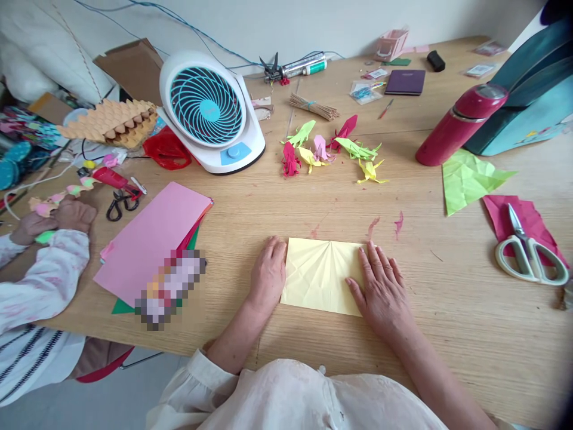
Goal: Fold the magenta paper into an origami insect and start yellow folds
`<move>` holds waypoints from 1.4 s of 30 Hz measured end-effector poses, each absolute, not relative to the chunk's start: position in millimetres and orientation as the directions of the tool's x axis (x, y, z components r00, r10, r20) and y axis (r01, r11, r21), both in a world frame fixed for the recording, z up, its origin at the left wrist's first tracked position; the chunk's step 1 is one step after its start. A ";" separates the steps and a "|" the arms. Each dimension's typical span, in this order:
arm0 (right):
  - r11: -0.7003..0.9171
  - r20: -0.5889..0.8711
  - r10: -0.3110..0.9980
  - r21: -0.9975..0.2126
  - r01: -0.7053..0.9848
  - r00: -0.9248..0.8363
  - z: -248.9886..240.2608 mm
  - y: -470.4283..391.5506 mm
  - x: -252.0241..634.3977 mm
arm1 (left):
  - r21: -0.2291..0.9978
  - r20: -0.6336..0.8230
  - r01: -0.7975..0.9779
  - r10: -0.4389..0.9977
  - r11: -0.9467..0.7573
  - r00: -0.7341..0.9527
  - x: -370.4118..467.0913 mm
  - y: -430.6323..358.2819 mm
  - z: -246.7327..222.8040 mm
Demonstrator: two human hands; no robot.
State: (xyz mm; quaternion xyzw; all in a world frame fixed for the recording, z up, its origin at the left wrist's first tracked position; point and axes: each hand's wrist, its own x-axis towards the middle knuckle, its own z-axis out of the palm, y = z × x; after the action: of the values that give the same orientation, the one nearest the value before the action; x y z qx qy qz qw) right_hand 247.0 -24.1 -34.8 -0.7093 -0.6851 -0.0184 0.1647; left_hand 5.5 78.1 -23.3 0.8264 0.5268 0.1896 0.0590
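A sheet of pale yellow paper (320,278) lies flat on the table in front of me, with creases fanning out from the middle of its far edge. My left hand (268,272) rests along the sheet's left edge, palm down, its fingers extended and close together. On the right side, my right hand (380,283) lies flat with fingers apart, the thumb and fingertips on the paper's edge. Neither hand grips anything. Beyond the sheet stand several folded paper insects (320,149) in green, red, pink and yellow.
A white fan (208,110) stands at the back left, near a stack of coloured paper (154,239). To the right are scissors (530,254), creased green paper (470,179) and a red flask (461,128). At far left, a co-worker's hands (74,215) handle small pieces.
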 end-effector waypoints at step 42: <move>-0.199 0.256 0.937 -0.172 0.965 0.239 -37.8 -9.9 274.1 | 0.153 0.051 0.832 0.845 -0.533 0.532 41.2 64.6 -19.8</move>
State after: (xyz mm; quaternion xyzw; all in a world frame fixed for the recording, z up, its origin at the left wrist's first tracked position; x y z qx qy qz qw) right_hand 274.1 -9.9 -37.8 -0.7728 -0.6152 -0.0472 0.1487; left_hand 41.2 64.6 -19.8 0.8736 0.4799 0.0594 0.0549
